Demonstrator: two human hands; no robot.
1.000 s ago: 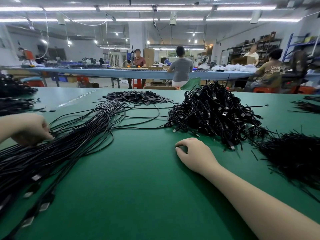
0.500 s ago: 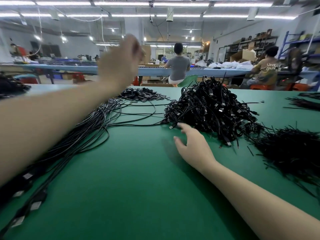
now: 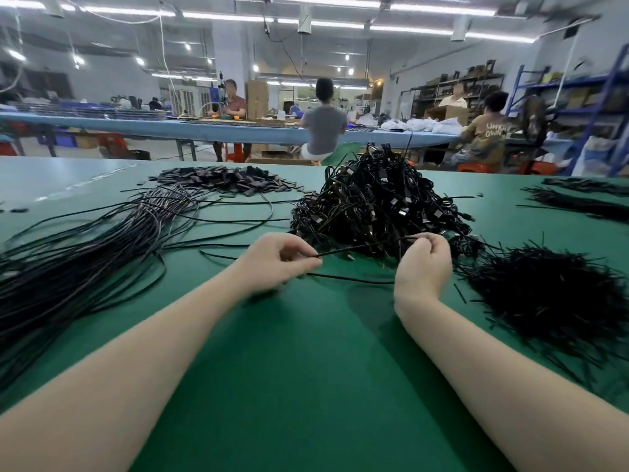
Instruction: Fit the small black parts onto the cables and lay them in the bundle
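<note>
Cable [image 3: 360, 247] pinched taut between my left hand [image 3: 277, 258] and right hand [image 3: 423, 264]; I'd keep it straight so the part slides on.

Green table [image 3: 306, 369], cable bundle [image 3: 85, 267] left, tangled cable heap [image 3: 374, 206], possibly small black parts [image 3: 224, 180] behind

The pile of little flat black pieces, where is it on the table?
In the head view, the pile of flat black pieces lies at the far left-centre of the green table, just beyond the long cable bundle and left of the tangled cable heap.
</note>
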